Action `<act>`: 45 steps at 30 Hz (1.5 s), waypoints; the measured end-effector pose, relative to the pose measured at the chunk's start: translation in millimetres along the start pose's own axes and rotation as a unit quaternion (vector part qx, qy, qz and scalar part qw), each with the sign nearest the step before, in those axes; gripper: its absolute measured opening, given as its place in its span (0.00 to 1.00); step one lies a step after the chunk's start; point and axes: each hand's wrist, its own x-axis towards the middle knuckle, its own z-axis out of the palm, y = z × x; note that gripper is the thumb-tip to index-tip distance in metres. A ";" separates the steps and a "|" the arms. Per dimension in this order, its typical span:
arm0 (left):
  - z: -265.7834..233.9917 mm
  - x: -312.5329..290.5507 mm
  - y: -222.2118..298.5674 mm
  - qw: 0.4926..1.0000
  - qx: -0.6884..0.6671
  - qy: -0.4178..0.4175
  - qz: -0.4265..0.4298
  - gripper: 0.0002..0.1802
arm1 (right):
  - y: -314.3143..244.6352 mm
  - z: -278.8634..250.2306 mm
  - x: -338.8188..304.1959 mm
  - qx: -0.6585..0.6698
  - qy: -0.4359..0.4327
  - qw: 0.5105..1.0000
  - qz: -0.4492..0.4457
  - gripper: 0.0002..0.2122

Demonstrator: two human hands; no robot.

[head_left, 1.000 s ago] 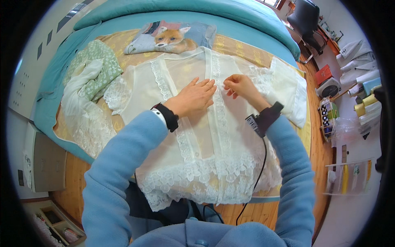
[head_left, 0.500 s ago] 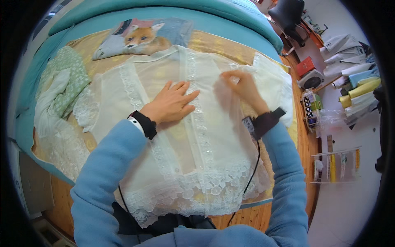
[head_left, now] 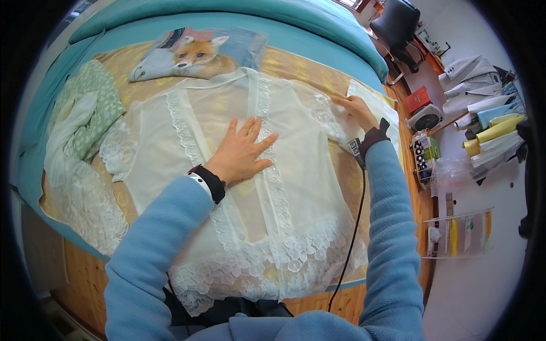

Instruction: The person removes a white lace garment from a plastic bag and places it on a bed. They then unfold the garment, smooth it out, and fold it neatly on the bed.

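A sheer white blouse (head_left: pixel 310 176) with lace trim lies spread out in front of me, its lace hem toward me. My left hand (head_left: pixel 242 152) rests flat on its middle, fingers spread across the lace front edge. At the far right, my right hand (head_left: pixel 360 112) pinches the end of the blouse's lace right-hand sleeve (head_left: pixel 325 115), thumb and fingers closed on the cloth. Another white garment (head_left: pixel 375 105) lies partly under that hand. On the left, the other lace sleeve (head_left: pixel 118 150) lies beside a green patterned cloth (head_left: pixel 99 105).
Beneath everything is a yellowish patterned cover (head_left: pixel 307 71) on a turquoise bed (head_left: pixel 284 25). A clear package with a fox picture (head_left: pixel 199 54) lies beyond the collar. White lacy cloth (head_left: pixel 79 187) lies at left. A black cable (head_left: pixel 354 238) hangs from my right wrist.
My right hand has moved outward to the right and now holds the sleeve end, which lies drawn out flat. My left hand stays on the blouse, shifted slightly nearer.
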 end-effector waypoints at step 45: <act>10.5 -1.5 -3.6 0.999 -0.021 0.025 -0.011 0.33 | -65.8 51.5 -73.1 -0.277 0.218 0.890 -0.289 0.10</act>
